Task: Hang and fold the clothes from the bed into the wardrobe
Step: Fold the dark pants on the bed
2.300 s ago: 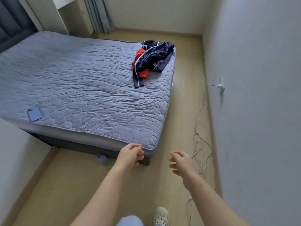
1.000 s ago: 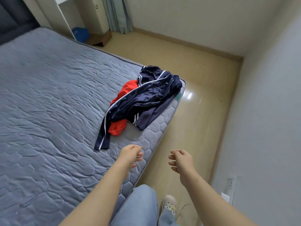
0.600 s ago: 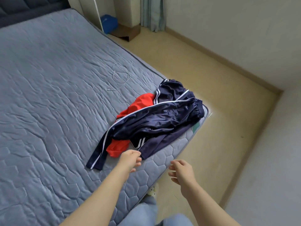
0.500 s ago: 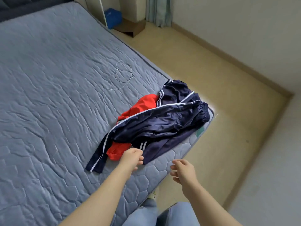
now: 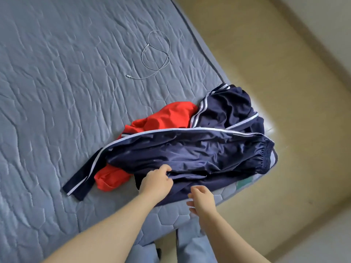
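Grey quilted bed (image 5: 57,92) — a thin white cable (image 5: 157,54) is coiled near its far edge, well apart from the clothes. Navy striped garments (image 5: 190,149) are heaped at the bed's near right corner, laid over a partly covered red garment (image 5: 171,114). A fold of navy fabric is gripped by the left hand (image 5: 156,182). The right hand (image 5: 202,199) is held just beside it, fingers loosely curled — nothing is held.

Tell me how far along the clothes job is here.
Done: nothing visible; the navy track clothes and red garment lie heaped on the bed. In hand: the left hand grips a fold of the navy track clothes, the right hand open beside it. Left: lifting, hanging or folding both; the wardrobe is out of view.
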Tool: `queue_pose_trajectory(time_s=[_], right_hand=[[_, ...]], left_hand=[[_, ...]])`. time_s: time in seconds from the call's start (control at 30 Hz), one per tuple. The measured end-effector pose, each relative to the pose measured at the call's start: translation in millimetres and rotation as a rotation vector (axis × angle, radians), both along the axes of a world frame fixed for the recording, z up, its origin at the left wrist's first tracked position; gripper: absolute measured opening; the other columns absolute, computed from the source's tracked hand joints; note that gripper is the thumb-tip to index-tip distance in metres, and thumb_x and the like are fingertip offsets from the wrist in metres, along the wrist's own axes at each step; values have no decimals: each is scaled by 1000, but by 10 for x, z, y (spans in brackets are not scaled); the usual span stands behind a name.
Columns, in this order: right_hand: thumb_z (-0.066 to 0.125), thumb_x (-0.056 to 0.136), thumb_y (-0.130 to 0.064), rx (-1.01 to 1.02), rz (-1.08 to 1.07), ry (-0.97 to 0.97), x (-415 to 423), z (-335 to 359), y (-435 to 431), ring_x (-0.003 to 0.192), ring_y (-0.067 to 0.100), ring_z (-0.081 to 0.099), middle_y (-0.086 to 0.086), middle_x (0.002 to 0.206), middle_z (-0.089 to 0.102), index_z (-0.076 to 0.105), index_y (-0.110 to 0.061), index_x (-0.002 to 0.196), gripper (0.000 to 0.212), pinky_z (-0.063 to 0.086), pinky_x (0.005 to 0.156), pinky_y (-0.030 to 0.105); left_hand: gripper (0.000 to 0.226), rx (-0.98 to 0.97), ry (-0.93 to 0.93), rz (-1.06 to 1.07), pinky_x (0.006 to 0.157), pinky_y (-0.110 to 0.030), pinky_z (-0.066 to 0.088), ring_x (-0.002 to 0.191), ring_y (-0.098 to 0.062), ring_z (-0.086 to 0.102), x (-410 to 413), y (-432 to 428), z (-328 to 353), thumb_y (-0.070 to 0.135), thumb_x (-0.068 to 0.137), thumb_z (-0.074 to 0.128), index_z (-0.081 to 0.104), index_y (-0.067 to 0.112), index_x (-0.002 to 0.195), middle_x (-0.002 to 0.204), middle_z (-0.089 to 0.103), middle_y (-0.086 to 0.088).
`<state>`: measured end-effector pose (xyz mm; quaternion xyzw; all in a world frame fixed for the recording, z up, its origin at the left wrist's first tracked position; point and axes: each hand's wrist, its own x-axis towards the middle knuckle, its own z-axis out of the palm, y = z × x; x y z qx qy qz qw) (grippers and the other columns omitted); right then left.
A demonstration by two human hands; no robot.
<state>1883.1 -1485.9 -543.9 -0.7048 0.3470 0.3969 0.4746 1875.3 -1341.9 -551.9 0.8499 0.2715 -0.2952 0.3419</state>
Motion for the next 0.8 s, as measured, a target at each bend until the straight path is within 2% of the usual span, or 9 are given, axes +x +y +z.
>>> queue_pose_trajectory(time_s=[0.13,0.23,0.33,0.4,0.47,0.53,0.67,0.73,0.8], right_hand=[[43,93,-13,23,-86,101,329,-398,-342,60,17,49,2,77,54,53,-16,85,13,39,57,25],[44,92,-13,10,-197,123,601,-579,-675,58,17,47,2,76,52,53,-14,86,10,39,57,26],[48,91,-14,-44,-336,83,963,-820,-1128,65,19,48,5,87,52,52,-10,101,11,40,57,26],[55,89,-13,-83,-469,1,1149,-927,-1329,81,23,51,9,106,51,42,-12,124,37,45,61,29],[64,84,-14,-114,-586,-67,1283,-999,-1489,109,27,50,10,130,45,23,-18,142,72,49,86,43],[70,80,-13,-134,-653,-121,1363,-1035,-1638,123,26,45,6,140,40,15,-24,146,86,40,103,48],[68,83,-13,41,-803,-97,1559,-1098,-1801,114,24,53,-3,130,48,26,-27,139,71,44,86,39],[66,84,-11,60,-848,-43,1631,-1145,-1814,100,22,55,-1,122,52,34,-23,132,59,43,81,36],[65,83,-8,8,-859,-33,1643,-1176,-1787,91,22,52,5,113,54,43,-17,119,43,44,80,35]], left_hand=[[44,120,-97,-245,100,-30,29,128,-17,31,440,-487,-406,20,89,46,41,30,131,135,44,7],[59,128,-5,-364,111,-37,15,142,-20,5,671,-752,-638,28,90,49,22,37,142,154,10,5],[71,89,111,-460,113,-41,12,144,-22,-1,981,-1069,-888,29,89,50,8,39,146,156,-6,4],[74,76,164,-495,112,-42,17,143,-22,7,1108,-1167,-990,28,88,51,6,40,146,156,-3,3],[73,32,236,-424,108,-42,27,138,-23,22,1170,-1189,-1065,28,87,51,9,37,146,154,10,3],[69,-47,296,-269,102,-38,35,131,-23,35,1170,-1178,-1094,28,89,50,13,33,147,152,20,3],[58,-207,355,-37,86,-23,35,115,-16,48,1091,-1109,-1004,30,92,49,24,33,144,144,37,-1],[48,-243,360,117,75,-21,37,92,-9,53,1097,-1083,-955,30,92,49,36,32,137,128,51,1],[40,-244,325,231,69,-22,41,83,-10,55,1125,-1054,-918,28,91,50,44,29,131,112,55,2]])
